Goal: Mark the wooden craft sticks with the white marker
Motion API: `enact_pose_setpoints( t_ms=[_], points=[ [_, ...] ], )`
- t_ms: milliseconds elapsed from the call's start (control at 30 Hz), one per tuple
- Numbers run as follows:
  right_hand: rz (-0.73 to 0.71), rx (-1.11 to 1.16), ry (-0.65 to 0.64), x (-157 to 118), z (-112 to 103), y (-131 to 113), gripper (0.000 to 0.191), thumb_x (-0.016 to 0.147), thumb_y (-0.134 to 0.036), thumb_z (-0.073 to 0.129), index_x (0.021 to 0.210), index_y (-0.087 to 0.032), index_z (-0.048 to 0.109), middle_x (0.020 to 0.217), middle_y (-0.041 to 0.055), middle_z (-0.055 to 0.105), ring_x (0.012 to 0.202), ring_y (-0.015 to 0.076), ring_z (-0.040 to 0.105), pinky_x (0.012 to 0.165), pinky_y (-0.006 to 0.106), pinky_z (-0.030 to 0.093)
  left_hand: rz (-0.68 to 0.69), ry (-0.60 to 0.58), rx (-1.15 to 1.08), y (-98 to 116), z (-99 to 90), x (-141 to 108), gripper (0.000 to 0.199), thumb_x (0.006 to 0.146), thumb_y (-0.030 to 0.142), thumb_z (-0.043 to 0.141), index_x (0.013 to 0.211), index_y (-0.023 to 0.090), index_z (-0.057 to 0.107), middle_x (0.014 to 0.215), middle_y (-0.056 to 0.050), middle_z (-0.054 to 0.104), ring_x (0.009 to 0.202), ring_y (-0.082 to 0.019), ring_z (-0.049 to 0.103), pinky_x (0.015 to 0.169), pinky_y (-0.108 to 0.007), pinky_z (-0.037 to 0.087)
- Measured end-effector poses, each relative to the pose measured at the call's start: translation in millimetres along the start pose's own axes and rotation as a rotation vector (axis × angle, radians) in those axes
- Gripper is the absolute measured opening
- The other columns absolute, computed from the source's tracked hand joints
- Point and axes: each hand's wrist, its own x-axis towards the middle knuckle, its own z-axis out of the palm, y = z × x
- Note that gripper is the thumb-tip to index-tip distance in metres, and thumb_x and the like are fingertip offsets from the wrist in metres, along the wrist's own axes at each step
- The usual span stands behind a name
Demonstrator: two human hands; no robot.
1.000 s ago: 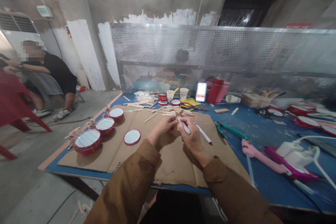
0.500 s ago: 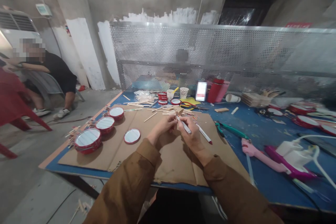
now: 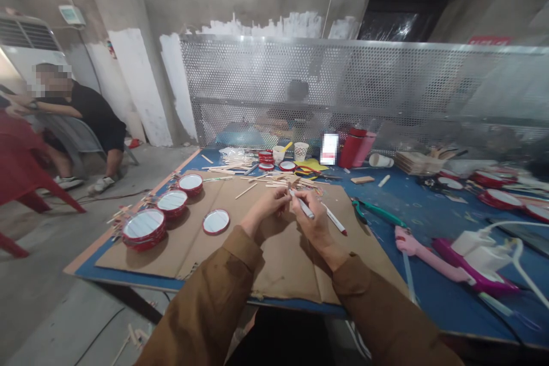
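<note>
Above the cardboard sheet (image 3: pixel 274 274), my right hand (image 3: pixel 312 214) is closed around a white marker (image 3: pixel 305 208), its tip pointing up and left. My left hand (image 3: pixel 270 209) is pinched close beside that tip; what it holds is too small to make out. Another white marker with a red end (image 3: pixel 335 221) lies just right of my right hand. Left of my hands a round red-rimmed disc (image 3: pixel 216 222) lies flat on the cardboard. Three stacks of similar red-rimmed pieces, the nearest stack (image 3: pixel 143 230) being the largest, stand along the left side.
Wooden sticks (image 3: pixel 246 190) lie behind my hands. Cups (image 3: pixel 301 151), a lit phone (image 3: pixel 329 149) and a red bottle (image 3: pixel 352 148) stand farther back. Green-handled pliers (image 3: pixel 381 213), a pink tool (image 3: pixel 433 257) and white plugs (image 3: pixel 480 249) are at right. A person (image 3: pixel 92 114) sits far left.
</note>
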Motion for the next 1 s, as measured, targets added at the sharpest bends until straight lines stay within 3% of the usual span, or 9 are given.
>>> enact_pose_setpoints(
  t_ms=[167, 400, 733, 1000],
  points=[
    [-0.004, 0.002, 0.004, -0.1, 0.7, 0.7, 0.017, 0.104, -0.043, 0.061, 0.102, -0.029, 0.071, 0.093, 0.0068, 0.083, 0.084, 0.0272, 0.077, 0.079, 0.042, 0.064, -0.011, 0.012, -0.001, 0.2, 0.0, 0.9, 0.026, 0.092, 0.038, 0.081, 0.103, 0.016, 0.071, 0.065, 0.005, 0.059, 0.048, -0.008, 0.046, 0.051, -0.024, 0.034],
    [0.023, -0.041, 0.056, 0.4, -3.3, 3.7, 0.016, 0.104, -0.04, 0.062, 0.095, -0.028, 0.069, 0.091, 0.0074, 0.08, 0.085, 0.0271, 0.076, 0.083, 0.042, 0.064, -0.01, -0.019, -0.004, 6.0, -0.2, -2.4, 0.037, 0.091, 0.05, 0.084, 0.09, 0.019, 0.064, 0.061, 0.006, 0.056, 0.048, -0.008, 0.047, 0.051, -0.023, 0.036],
    [0.002, -0.018, 0.014, 0.3, -0.1, 2.6, 0.017, 0.104, -0.041, 0.062, 0.098, -0.028, 0.07, 0.091, 0.0068, 0.081, 0.082, 0.0267, 0.075, 0.078, 0.04, 0.062, -0.035, 0.02, 0.009, 8.3, 1.6, -2.9, 0.029, 0.093, 0.042, 0.082, 0.094, 0.018, 0.066, 0.062, 0.006, 0.055, 0.048, -0.009, 0.047, 0.051, -0.023, 0.035],
    [0.024, -0.037, 0.052, 1.3, -3.2, 3.5, 0.018, 0.103, -0.041, 0.062, 0.095, -0.027, 0.069, 0.088, 0.0065, 0.078, 0.081, 0.0263, 0.073, 0.082, 0.042, 0.062, -0.033, 0.007, 0.015, 10.4, 1.4, -4.1, 0.036, 0.094, 0.048, 0.083, 0.086, 0.02, 0.062, 0.06, 0.006, 0.055, 0.047, -0.008, 0.046, 0.05, -0.022, 0.036]
  ],
)
